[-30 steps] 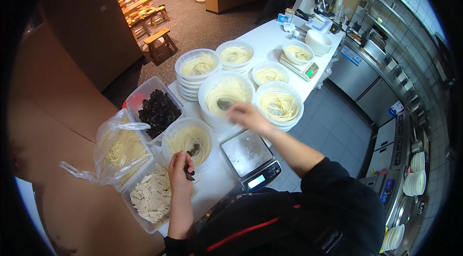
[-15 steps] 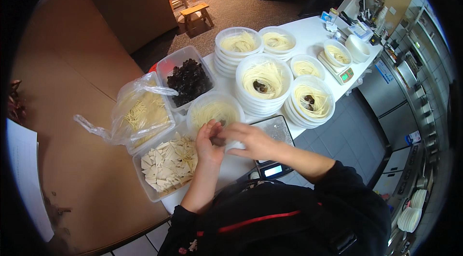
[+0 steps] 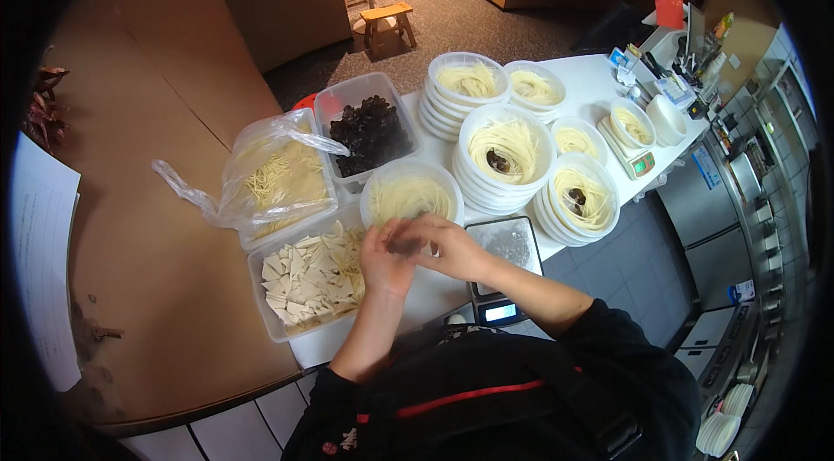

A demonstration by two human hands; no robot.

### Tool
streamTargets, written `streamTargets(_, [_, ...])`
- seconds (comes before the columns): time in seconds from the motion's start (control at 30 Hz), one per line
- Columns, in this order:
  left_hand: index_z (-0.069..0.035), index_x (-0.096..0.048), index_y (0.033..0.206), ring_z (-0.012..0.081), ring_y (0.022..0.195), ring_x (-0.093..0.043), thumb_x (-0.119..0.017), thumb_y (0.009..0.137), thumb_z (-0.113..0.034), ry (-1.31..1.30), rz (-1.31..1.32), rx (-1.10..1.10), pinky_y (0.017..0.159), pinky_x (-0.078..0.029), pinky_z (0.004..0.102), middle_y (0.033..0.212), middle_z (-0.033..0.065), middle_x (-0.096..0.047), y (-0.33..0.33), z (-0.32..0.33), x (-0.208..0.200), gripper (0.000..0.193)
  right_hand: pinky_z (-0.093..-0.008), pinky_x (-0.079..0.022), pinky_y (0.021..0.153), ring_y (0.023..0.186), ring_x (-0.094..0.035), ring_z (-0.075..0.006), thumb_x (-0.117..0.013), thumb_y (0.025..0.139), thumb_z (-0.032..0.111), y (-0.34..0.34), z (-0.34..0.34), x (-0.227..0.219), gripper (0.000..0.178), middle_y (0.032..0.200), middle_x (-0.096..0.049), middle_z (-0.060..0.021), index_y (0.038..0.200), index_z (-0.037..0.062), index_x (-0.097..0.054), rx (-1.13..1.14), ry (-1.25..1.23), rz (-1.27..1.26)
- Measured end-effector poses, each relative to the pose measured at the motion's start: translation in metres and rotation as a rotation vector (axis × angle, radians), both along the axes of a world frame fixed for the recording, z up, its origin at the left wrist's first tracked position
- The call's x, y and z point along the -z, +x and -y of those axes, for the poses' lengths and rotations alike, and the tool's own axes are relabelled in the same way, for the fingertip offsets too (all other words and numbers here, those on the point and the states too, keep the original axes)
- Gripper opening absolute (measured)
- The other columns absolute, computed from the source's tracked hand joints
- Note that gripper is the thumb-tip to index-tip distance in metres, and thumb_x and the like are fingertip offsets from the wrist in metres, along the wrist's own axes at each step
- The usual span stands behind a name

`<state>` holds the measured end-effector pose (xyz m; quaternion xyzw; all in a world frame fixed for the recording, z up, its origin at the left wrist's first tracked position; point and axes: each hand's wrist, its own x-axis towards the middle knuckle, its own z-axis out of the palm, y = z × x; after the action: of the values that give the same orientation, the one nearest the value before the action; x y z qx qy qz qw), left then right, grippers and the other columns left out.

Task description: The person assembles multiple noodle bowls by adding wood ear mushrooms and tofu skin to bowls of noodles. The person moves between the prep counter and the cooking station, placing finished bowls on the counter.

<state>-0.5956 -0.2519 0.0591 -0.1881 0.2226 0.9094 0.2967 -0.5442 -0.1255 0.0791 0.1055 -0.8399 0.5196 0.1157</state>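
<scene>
My left hand (image 3: 382, 261) and my right hand (image 3: 447, 245) meet just in front of a white bowl of pale noodles (image 3: 410, 194), fingers pinched together around a small dark piece that looks like black fungus (image 3: 401, 245). A clear tub of black fungus (image 3: 369, 132) stands behind that bowl. A tub of pale flat pieces (image 3: 308, 277) lies to the left of my left hand. A digital scale (image 3: 506, 263) sits under my right forearm. Two stacked bowls of noodles (image 3: 506, 151) (image 3: 580, 196) carry a dark piece on top.
A tub of thin strips in a loose plastic bag (image 3: 276, 179) stands at the left. More stacked noodle bowls (image 3: 467, 83) and single bowls (image 3: 632, 122) fill the white counter (image 3: 599, 83). A second small scale (image 3: 641, 165) sits near the counter's right edge. Brown board surface (image 3: 148, 244) lies left.
My right hand came back from the far noodle bowl to meet the left hand. Both hands drew toward me, off the near bowl. The view shifted left.
</scene>
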Motion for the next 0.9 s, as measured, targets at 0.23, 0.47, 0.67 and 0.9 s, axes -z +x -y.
streamTargets(0.23, [-0.002,-0.05,0.101,0.0211,0.093,-0.05,-0.047,0.085,-0.016,0.007,-0.407,0.168,0.085,-0.039,0.0348,0.098,0.0114,-0.054,0.005,0.001,-0.005,0.022,-0.0223,-0.044,0.061,0.067,-0.054,-0.0084,-0.059,0.076,0.002,-0.002,-0.012,-0.004,0.019,0.079,-0.058,-0.0051,0.094,0.0,-0.057,0.154,-0.218,0.266])
streamTargets(0.47, [-0.007,-0.051,0.1,0.0122,0.084,-0.051,-0.053,0.083,-0.008,-0.374,-0.511,0.141,0.076,-0.04,0.0252,0.093,0.0026,-0.054,0.005,0.002,-0.001,0.017,-0.0194,-0.043,0.069,0.076,-0.053,-0.0062,-0.056,0.078,0.002,-0.005,-0.019,0.004,0.02,0.083,-0.057,0.0002,0.098,-0.0004,-0.056,-0.061,-0.612,0.312])
streamTargets(0.67, [-0.006,-0.052,0.098,0.0094,0.078,-0.049,-0.052,0.084,-0.008,-0.272,-0.382,0.026,0.068,-0.039,0.0222,0.087,0.0019,-0.054,-0.002,0.009,0.002,0.014,-0.0216,-0.043,0.07,0.077,-0.054,-0.0101,-0.052,0.079,0.004,-0.005,-0.026,0.01,0.019,0.091,-0.057,-0.0025,0.098,0.004,-0.056,-0.085,-1.143,0.47])
streamTargets(0.9, [-0.005,-0.053,0.096,0.0095,0.072,-0.049,-0.053,0.081,-0.006,-0.519,-0.671,0.082,0.063,-0.038,0.0228,0.086,0.0013,-0.054,-0.001,0.012,0.001,0.015,-0.0226,-0.043,0.063,0.076,-0.053,-0.0112,-0.05,0.081,0.006,-0.004,-0.024,0.006,0.011,0.088,-0.055,-0.0026,0.092,0.006,-0.053,-0.056,-1.335,0.526])
